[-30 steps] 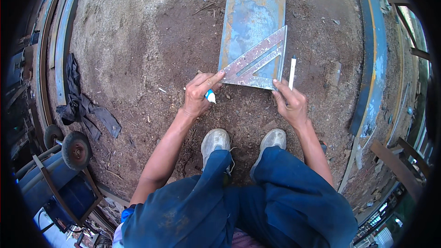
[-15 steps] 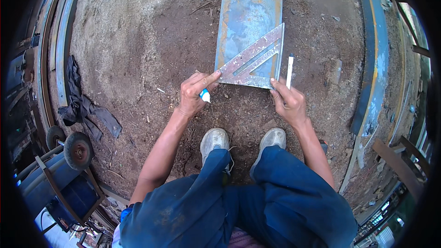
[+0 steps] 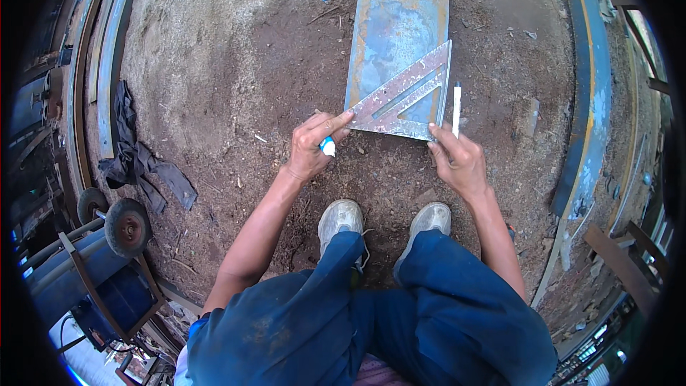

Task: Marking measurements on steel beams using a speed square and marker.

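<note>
A triangular speed square [image 3: 393, 123], its metal scuffed and red paint worn, lies across the near end of a long flat steel plate [image 3: 401, 7] with rusty edges. At the square's left corner, my left hand [image 3: 312, 144] presses with an outstretched index finger. Its other fingers curl around a small blue-and-white tube [image 3: 328, 146] with a white tip. My right hand [image 3: 461, 164] has its fingertips on the square's near right corner. From between its fingers a white marker [image 3: 456, 109] with a dark end points away from me, beside the plate's right edge.
Steel beams [image 3: 592, 86] lie along the right side, with more steel lengths [image 3: 107, 71] on the left. A dark cloth [image 3: 146, 164] and a wheeled machine [image 3: 118, 271] are at the left. My shoes [image 3: 341, 221] stand on the dirt ground near the plate's end.
The whole view has shifted slightly, so the scene sits a little farther right. Both hands stay at the square's corners, and the tube in my left hand is tilted a little differently.
</note>
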The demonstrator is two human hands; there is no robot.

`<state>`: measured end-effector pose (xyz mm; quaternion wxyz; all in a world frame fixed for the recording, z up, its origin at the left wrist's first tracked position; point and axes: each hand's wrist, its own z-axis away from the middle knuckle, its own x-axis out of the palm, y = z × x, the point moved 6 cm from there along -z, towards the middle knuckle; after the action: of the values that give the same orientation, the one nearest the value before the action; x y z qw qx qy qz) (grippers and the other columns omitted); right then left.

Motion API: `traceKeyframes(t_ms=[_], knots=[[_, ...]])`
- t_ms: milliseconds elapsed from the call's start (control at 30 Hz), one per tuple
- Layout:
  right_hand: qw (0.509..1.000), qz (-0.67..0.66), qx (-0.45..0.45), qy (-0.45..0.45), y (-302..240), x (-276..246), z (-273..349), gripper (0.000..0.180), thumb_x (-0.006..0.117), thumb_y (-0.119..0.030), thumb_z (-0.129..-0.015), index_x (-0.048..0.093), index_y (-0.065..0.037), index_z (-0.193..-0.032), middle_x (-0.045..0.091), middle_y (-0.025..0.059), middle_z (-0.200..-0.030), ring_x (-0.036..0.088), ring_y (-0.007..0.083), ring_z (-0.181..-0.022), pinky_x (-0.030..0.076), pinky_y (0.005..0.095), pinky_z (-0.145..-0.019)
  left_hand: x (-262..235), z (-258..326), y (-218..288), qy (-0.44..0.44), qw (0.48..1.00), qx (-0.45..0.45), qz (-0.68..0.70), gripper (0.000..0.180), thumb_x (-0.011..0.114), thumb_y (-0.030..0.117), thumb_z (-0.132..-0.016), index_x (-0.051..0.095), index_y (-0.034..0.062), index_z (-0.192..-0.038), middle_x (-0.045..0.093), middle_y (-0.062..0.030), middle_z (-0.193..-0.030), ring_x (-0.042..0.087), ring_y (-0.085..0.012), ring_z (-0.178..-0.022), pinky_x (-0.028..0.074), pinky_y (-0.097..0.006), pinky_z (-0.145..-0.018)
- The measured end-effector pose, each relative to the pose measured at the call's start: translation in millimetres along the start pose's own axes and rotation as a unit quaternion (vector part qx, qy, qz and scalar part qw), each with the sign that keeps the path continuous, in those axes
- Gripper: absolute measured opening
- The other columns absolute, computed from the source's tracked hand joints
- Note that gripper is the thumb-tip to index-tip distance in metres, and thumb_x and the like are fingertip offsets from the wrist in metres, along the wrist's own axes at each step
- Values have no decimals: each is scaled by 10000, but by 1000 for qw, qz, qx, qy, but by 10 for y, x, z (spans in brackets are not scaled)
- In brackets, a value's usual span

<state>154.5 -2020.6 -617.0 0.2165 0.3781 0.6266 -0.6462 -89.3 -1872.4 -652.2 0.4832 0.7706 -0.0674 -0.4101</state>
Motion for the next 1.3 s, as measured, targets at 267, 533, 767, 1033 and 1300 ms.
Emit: traceKeyframes(t_ms=[267, 533, 767, 1033, 1300], knots=[[999, 13, -19, -33, 55, -50, -67, 397, 801, -88, -861, 738, -110, -1252, 754, 198, -1002, 757, 326, -792, 608, 401, -671, 19, 16, -21, 16, 998, -21, 49, 450, 777, -7, -856, 721, 84, -1293, 740, -123, -987, 715, -248, -861, 566, -369, -727], [989, -33, 14, -143, 58, -123, -326, 326, 840, -101, -815, 780, -81, -1134, 767, 163, -969, 754, 332, -842, 615, 418, -760, 4, 34, -118, -4, 991, -82, 106, 361, 740, 59, -913, 732, 57, -1274, 717, -108, -933, 667, -207, -812, 529, -338, -736], [991, -15, 34, -132, 19, -159, -282, 316, 826, -88, -823, 778, -63, -1134, 765, 188, -1041, 756, 347, -901, 613, 430, -816, 28, -5, -100, -19, 986, -130, 102, 333, 724, 105, -947, 729, 47, -1275, 730, -116, -965, 677, -202, -840, 533, -346, -776], [994, -18, 24, -108, 78, -96, -210, 341, 824, -99, -835, 776, -81, -1172, 765, 206, -1033, 758, 333, -888, 604, 422, -795, 28, 52, -71, 19, 983, -149, 104, 347, 722, 126, -962, 709, 38, -1297, 753, -171, -1177, 729, -260, -1040, 563, -368, -888], [994, -34, 38, -95, 90, -90, -169, 380, 835, -117, -835, 771, -107, -1210, 764, 222, -1042, 768, 329, -924, 612, 407, -790, 13, 50, -44, 21, 989, -121, 79, 327, 718, 107, -960, 718, 33, -1279, 762, -165, -1068, 728, -257, -925, 559, -359, -817]])
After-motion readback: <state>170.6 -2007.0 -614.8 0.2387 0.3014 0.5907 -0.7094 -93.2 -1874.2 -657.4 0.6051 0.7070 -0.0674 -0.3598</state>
